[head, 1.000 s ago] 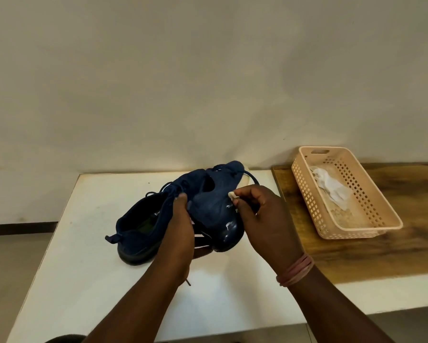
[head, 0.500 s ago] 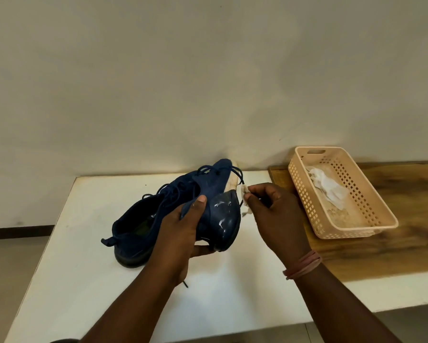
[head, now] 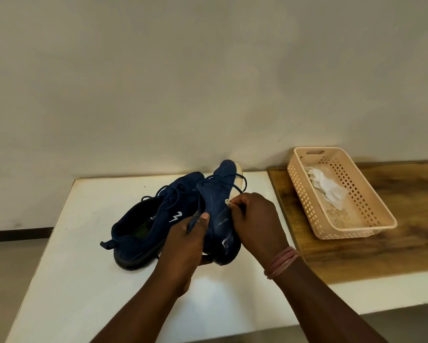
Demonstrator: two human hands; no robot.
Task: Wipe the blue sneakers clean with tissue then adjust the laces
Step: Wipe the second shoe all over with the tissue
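At six o'clock the left hand point(head: 183, 246) is gripping the raised blue sneaker point(head: 219, 219) by its soft, light upper, the right hand point(head: 256, 222) is pinching tissue point(head: 227, 202) against it, its mate point(head: 153, 224) is lying at ten o'clock on the white table point(head: 84, 280)

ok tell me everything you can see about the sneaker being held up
The dark blue fabric sneaker in the hands stands tipped on its heel on the white table, toe raised toward the wall. It has dark blue laces, a pale sole edge near the toe and whitish smears on its glossier heel part. The left hand grips its near side, thumb on the upper. The right hand presses a small wad of white tissue against its side. The second blue sneaker lies beside it; whether they touch is unclear.
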